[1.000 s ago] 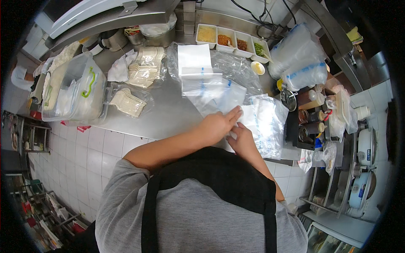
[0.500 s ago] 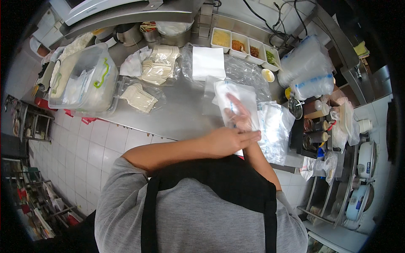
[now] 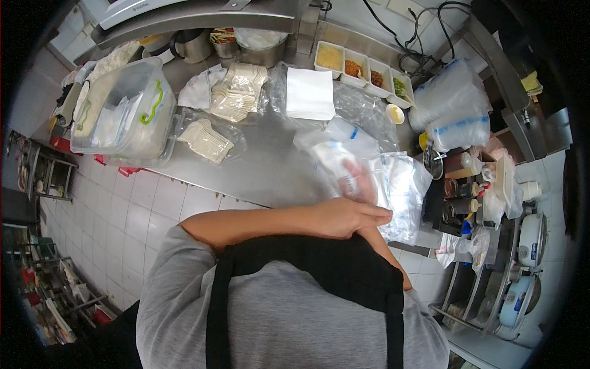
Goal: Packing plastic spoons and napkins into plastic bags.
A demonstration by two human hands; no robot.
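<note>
Plastic, thin and see-through, is the star of the head view: a limp clear bag with blue marks [image 3: 335,163] sits over the brushed stainless-steel counter [image 3: 264,169], just left of a flat, shiny pile of clear plastic bags with blue print [image 3: 404,194]. The bare right hand [image 3: 358,182] shows blurry through the film, so it's either inside the bag or under it, can't tell which, and I can't tell whether those fingers are pinching anything. The bare left hand [image 3: 351,218] lies across the right wrist with its fingers stretched out toward the pile, and whether they've got a bit of plastic between them, no clue, the picture doesn't show it. Handling-wise, I'd guess this stuff weighs next to nothing, has zero stiffness, and is slippery enough that layers slide over each other or cling when you don't want them to. Probably tears if you yank it or poke with a nail. My take: hold it by the mouth edge or a corner, thumb against fingertip, and rub gently so only one layer comes apart. Grabbing the middle would likely just crumple it, since film that soft has nothing to push against.
</note>
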